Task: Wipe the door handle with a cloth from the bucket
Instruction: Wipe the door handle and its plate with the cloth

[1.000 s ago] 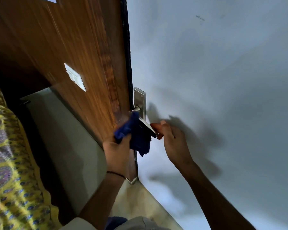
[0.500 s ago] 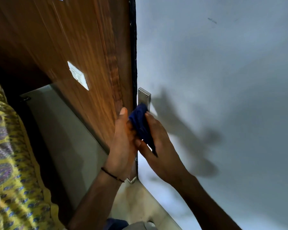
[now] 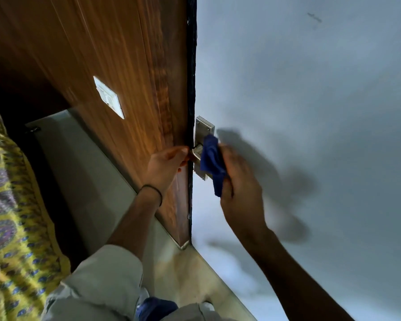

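Head view. The door handle (image 3: 200, 150) is the landmark: a metal lever on a metal backplate (image 3: 204, 130), mounted on the pale door face (image 3: 310, 112) just right of the dark door edge (image 3: 191, 89).

Blue cloth (image 3: 212, 162) lies directly over the handle, covering most of the lever; only the lever's base and the top and lower corner of the backplate show. A tail of cloth hangs below the handle.

Right hand (image 3: 239, 184) is clenched on the cloth, pressing it against the handle from the right; the hand is motion-blurred. Its shadow falls on the door face right of the handle.

Left hand (image 3: 166, 165) sits just left of the handle, fingers curled, fingertips at the door edge beside the lever's base. Whether it grips anything cannot be told. A thin dark band (image 3: 152, 192) circles its wrist.

Left of the handle: wood-grain panel (image 3: 102, 54) carrying a white switch plate (image 3: 108, 97). Far left, a yellow patterned fabric (image 3: 9, 205). Below the handle, pale floor (image 3: 190, 274) and light trousers (image 3: 97, 286).
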Demonstrator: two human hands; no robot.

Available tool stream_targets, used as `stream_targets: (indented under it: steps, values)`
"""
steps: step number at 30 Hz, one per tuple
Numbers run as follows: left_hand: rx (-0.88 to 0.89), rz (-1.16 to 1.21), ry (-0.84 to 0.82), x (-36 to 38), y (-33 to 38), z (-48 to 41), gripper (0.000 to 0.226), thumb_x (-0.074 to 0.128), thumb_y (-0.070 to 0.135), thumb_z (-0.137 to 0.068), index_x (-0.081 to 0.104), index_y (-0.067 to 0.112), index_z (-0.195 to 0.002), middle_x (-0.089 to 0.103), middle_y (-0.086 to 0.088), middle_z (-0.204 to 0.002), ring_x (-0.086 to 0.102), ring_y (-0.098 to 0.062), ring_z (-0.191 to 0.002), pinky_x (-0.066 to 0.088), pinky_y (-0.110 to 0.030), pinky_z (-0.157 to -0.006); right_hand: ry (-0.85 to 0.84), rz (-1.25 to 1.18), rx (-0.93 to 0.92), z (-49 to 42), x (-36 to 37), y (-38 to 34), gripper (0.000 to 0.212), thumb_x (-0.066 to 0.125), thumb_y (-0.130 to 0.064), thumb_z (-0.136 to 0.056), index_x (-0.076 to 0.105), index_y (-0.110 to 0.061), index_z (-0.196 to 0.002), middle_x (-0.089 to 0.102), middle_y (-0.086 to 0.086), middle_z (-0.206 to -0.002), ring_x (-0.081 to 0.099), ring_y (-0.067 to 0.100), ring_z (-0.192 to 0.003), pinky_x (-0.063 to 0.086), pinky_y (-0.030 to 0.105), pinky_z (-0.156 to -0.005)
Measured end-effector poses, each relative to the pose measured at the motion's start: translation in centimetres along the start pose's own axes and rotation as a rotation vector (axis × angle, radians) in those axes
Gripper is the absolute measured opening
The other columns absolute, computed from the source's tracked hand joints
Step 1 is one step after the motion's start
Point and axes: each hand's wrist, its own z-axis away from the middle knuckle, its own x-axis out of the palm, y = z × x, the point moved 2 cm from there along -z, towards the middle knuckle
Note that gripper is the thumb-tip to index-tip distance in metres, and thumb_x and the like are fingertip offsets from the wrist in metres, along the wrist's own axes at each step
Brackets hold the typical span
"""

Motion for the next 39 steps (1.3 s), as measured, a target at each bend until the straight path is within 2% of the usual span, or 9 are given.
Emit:
stream_targets:
  steps: [2, 5, 8, 12, 15, 18, 26, 32, 39]
  values:
    - [0.002, -0.024, -0.034, 0.4, 0.2, -1.0, 0.017, 0.063, 0.022, -0.093, 0.071, 0.013, -0.105, 0.074, -0.009, -0.102, 0.07, -0.017, -0.091, 0.056, -0.029, -0.087, -0.164, 0.18, -0.074, 0.5, 1.5, -0.1, 0.054, 0.061, 0.006, -0.077, 0.058, -0.004, -0.13, 0.061, 0.015, -0.132, 0.057, 0.033, -0.119, 0.047, 0.035, -0.099]
    - [-0.021, 0.012, -0.111, 0.0, 0.3, -2.1, 0.011, 0.066, 0.022, -0.091, 0.071, 0.014, -0.098, 0.074, -0.005, -0.094, 0.071, -0.011, -0.083, 0.057, -0.026, -0.085, -0.26, 0.222, -0.146, 1.3, 1.2, -0.1, 0.055, 0.06, 0.01, -0.068, 0.066, -0.006, -0.121, 0.065, 0.012, -0.128, 0.058, 0.035, -0.121, 0.049, 0.043, -0.097]
    - [-0.052, 0.058, -0.169, -0.5, -0.1, -2.6, 0.007, 0.067, 0.023, -0.089, 0.071, 0.018, -0.093, 0.076, 0.001, -0.088, 0.073, -0.006, -0.079, 0.058, -0.024, -0.081, -0.148, 0.11, -0.054, 1.1, -1.4, 0.1, 0.062, 0.064, 0.019, -0.065, 0.067, -0.008, -0.12, 0.065, 0.009, -0.127, 0.059, 0.031, -0.119, 0.052, 0.042, -0.096]
    - [-0.069, 0.086, -0.158, -0.2, -0.8, -2.8, 0.011, 0.067, 0.029, -0.09, 0.071, 0.02, -0.094, 0.077, 0.0, -0.091, 0.074, -0.01, -0.085, 0.057, -0.03, -0.084, 0.082, 0.193, -0.009, -0.1, -3.4, -0.5, 0.053, 0.049, 0.006, -0.077, 0.063, -0.006, -0.126, 0.063, 0.01, -0.129, 0.053, 0.026, -0.122, 0.041, 0.032, -0.102]
    - [-0.084, 0.096, -0.161, -0.1, -1.1, -2.9, 0.016, 0.067, 0.031, -0.089, 0.072, 0.018, -0.097, 0.077, -0.002, -0.095, 0.073, -0.015, -0.093, 0.055, -0.032, -0.087, -0.106, 0.291, -0.077, 0.7, 0.2, 0.3, 0.05, 0.058, 0.005, -0.079, 0.061, -0.007, -0.127, 0.063, 0.014, -0.129, 0.058, 0.029, -0.116, 0.047, 0.032, -0.094]
    - [-0.069, 0.084, -0.161, -0.2, -1.1, -3.2, 0.017, 0.066, 0.029, -0.09, 0.072, 0.016, -0.099, 0.076, -0.001, -0.094, 0.072, -0.013, -0.09, 0.055, -0.03, -0.088, -0.284, 0.336, -0.135, 1.8, 3.1, 1.5, 0.052, 0.064, 0.0, -0.083, 0.057, -0.01, -0.134, 0.055, 0.013, -0.141, 0.056, 0.036, -0.125, 0.053, 0.042, -0.092]
    - [-0.079, 0.111, -0.149, -0.4, -1.5, -3.6, 0.021, 0.067, 0.031, -0.089, 0.072, 0.016, -0.103, 0.075, -0.003, -0.1, 0.069, -0.02, -0.102, 0.052, -0.035, -0.093, -0.304, 0.206, -0.192, -0.6, 3.6, 1.9, 0.052, 0.065, 0.008, -0.079, 0.065, -0.014, -0.127, 0.057, 0.007, -0.14, 0.06, 0.034, -0.12, 0.056, 0.039, -0.085]
    - [-0.081, 0.137, -0.147, -0.3, -1.6, -3.7, 0.007, 0.071, 0.028, -0.086, 0.073, 0.023, -0.082, 0.078, 0.005, -0.081, 0.072, -0.013, -0.091, 0.053, -0.033, -0.09, -0.26, 0.134, -0.209, 3.2, 0.5, 3.5, 0.047, 0.06, 0.009, -0.08, 0.069, -0.01, -0.122, 0.055, 0.005, -0.142, 0.057, 0.033, -0.124, 0.058, 0.043, -0.084]
    - [-0.065, 0.071, -0.141, -0.2, -1.4, -3.9, 0.029, 0.064, 0.028, -0.091, 0.069, 0.008, -0.112, 0.074, -0.008, -0.105, 0.069, -0.021, -0.104, 0.052, -0.037, -0.096, -0.244, 0.106, -0.17, -1.1, 3.7, 1.3, 0.032, 0.058, -0.003, -0.078, 0.075, -0.009, -0.105, 0.065, 0.009, -0.13, 0.067, 0.036, -0.101, 0.059, 0.042, -0.077]
